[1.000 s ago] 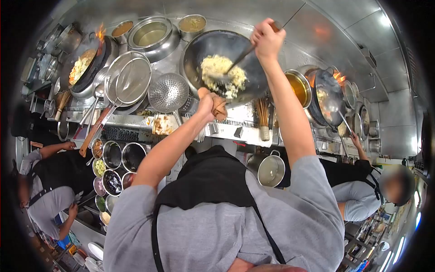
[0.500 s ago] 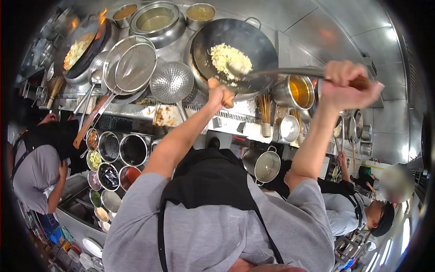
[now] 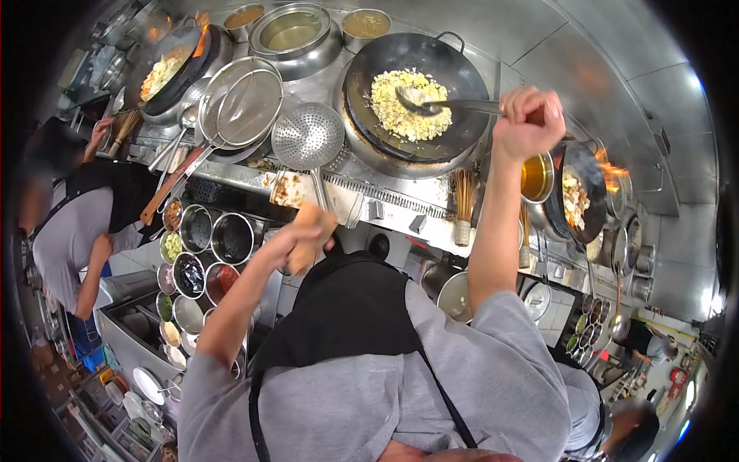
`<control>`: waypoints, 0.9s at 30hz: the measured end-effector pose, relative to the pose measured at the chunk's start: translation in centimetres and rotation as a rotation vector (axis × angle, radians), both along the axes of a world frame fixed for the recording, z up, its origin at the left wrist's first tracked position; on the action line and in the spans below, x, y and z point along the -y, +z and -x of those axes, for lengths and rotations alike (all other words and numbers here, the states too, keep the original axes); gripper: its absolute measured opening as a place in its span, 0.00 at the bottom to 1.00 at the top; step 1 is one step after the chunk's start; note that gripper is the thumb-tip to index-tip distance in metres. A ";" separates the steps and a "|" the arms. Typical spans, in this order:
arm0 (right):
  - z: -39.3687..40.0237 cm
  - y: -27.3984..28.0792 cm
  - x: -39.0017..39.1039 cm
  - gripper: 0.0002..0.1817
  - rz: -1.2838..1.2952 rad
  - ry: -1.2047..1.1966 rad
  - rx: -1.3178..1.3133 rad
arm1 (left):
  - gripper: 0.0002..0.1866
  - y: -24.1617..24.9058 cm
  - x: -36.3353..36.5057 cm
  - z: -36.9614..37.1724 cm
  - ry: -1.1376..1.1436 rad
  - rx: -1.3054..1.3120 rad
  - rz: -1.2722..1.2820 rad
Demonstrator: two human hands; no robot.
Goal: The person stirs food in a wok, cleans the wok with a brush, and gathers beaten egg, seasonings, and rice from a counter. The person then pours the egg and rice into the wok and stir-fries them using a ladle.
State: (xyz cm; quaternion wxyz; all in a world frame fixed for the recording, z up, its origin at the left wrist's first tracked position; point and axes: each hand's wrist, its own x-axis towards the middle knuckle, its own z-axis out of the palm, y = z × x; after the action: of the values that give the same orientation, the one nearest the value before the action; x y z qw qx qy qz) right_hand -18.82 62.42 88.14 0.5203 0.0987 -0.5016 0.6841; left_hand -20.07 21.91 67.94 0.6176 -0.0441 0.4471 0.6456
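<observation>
Yellow-and-white food, which looks like egg fried rice (image 3: 396, 119), lies spread in the bottom of a black wok (image 3: 462, 85) on the burner. My right hand (image 3: 530, 119) is closed round the handle of a ladle (image 3: 446, 105), whose bowl rests on the food. Away from the wok, in front of the counter edge, my left hand (image 3: 289, 240) grips a folded tan cloth (image 3: 314, 237). Near that hand are the handle of a perforated skimmer (image 3: 308, 135) and a stained cloth (image 3: 292, 190) on the counter edge.
Round strainers (image 3: 242, 104) and a second wok (image 3: 181, 77) with flames stand left. A bamboo brush (image 3: 463, 204), an oil pot (image 3: 536, 179) and a flaming wok (image 3: 589, 173) are right. Ingredient pots (image 3: 232, 237) sit below left. Co-workers (image 3: 77, 223) stand on both sides.
My left hand has left the wok's near rim with the cloth and come down toward my body. My right hand has moved left; the food is spread wider. The camera view has shifted.
</observation>
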 end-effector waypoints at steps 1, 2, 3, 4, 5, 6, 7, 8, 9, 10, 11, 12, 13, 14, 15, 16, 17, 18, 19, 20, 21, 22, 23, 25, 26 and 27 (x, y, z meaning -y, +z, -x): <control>0.4 -0.7 0.0 0.19 -0.077 -0.016 -0.026 | 0.26 -0.9 2.8 -1.6 0.048 -0.004 0.111; 0.7 -2.1 0.5 0.19 -0.150 -0.032 -0.045 | 0.26 -2.1 5.2 -2.7 0.052 0.016 0.109; 0.6 -3.8 1.0 0.19 -0.220 -0.050 -0.061 | 0.26 -3.4 7.5 -4.2 0.055 0.039 0.110; 1.3 -5.9 0.7 0.18 -0.238 0.019 -0.008 | 0.25 -5.0 9.3 -6.0 0.146 0.083 0.190; 2.1 -8.3 -1.1 0.16 -0.298 0.058 0.103 | 0.25 -7.0 10.9 -7.9 0.243 0.122 0.263; 2.7 -7.9 -2.4 0.16 -0.244 0.065 0.129 | 0.24 -8.9 11.8 -10.0 0.344 0.162 0.334; 3.2 -7.0 -3.5 0.15 -0.188 0.071 0.158 | 0.24 -10.0 12.4 -11.8 0.372 0.261 0.302; 2.8 -4.9 -4.5 0.15 -0.157 0.025 0.185 | 0.23 -11.3 13.4 -14.0 0.391 0.364 0.274; 1.8 -3.4 -4.7 0.16 -0.123 0.072 0.124 | 0.22 -12.6 14.3 -16.2 0.408 0.467 0.251; 0.9 -2.0 -4.8 0.16 -0.092 0.114 0.058 | 0.20 -19.5 17.3 -19.6 0.451 0.639 0.095; 0.3 -1.4 -4.9 0.16 -0.066 0.154 -0.008 | 0.18 -25.8 19.9 -22.8 0.471 0.819 -0.046; 0.3 -2.1 -4.7 0.16 -0.097 0.120 -0.043 | 0.18 -22.0 16.8 -23.7 0.503 0.794 0.011; 0.5 -3.4 -4.1 0.16 -0.132 0.090 -0.077 | 0.18 -16.9 13.0 -24.3 0.532 0.768 0.069; 0.4 -4.7 -3.9 0.16 -0.167 0.059 -0.112 | 0.19 -17.2 12.9 -24.9 0.533 0.776 0.033; 0.8 -6.4 -4.4 0.16 -0.178 0.130 -0.042 | 0.19 -17.8 13.1 -25.3 0.530 0.781 -0.002; 1.8 -8.1 -5.2 0.16 -0.190 0.200 0.023 | 0.19 -19.0 13.4 -25.6 0.526 0.782 -0.040; 2.4 -8.8 -5.8 0.16 -0.203 0.270 0.087 | 0.20 -20.2 13.8 -25.8 0.522 0.780 -0.077; 2.4 -7.2 -6.0 0.17 -0.076 0.243 0.092 | 0.20 -21.1 14.2 -25.9 0.517 0.779 -0.111; 2.1 -4.8 -6.0 0.17 -0.057 0.228 0.104 | 0.20 -21.5 14.2 -25.8 0.516 0.774 -0.147; 1.0 -2.6 -5.7 0.17 -0.032 0.208 0.123 | 0.20 -21.1 14.5 -25.8 0.511 0.735 -0.075; 0.2 -1.4 -5.5 0.17 -0.007 0.186 0.139 | 0.19 -20.8 14.5 -25.4 0.503 0.691 -0.005; -0.2 -1.9 -5.5 0.16 -0.094 0.234 0.030 | 0.18 -19.9 13.9 -24.7 0.495 0.648 0.061; -0.1 -3.1 -4.8 0.16 -0.156 0.177 0.008 | 0.16 -18.9 13.6 -24.1 0.368 0.382 0.275; 0.4 -6.6 -2.4 0.16 -0.288 0.070 -0.023 | 0.14 -15.4 11.6 -21.1 0.146 0.052 0.574; 0.8 -8.5 -2.3 0.14 -0.413 0.143 0.087 | 0.13 -15.7 11.5 -19.6 0.050 -0.005 0.670; 1.3 -9.6 -2.9 0.13 -0.544 0.212 0.203 | 0.11 -18.0 12.5 -17.5 -0.007 0.139 0.663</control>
State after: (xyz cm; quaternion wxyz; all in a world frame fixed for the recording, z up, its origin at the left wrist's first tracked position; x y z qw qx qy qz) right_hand -20.09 65.31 78.57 0.3476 0.2174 -0.7026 0.5816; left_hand -2.58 9.42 49.95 0.6008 -0.2851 0.5897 0.4582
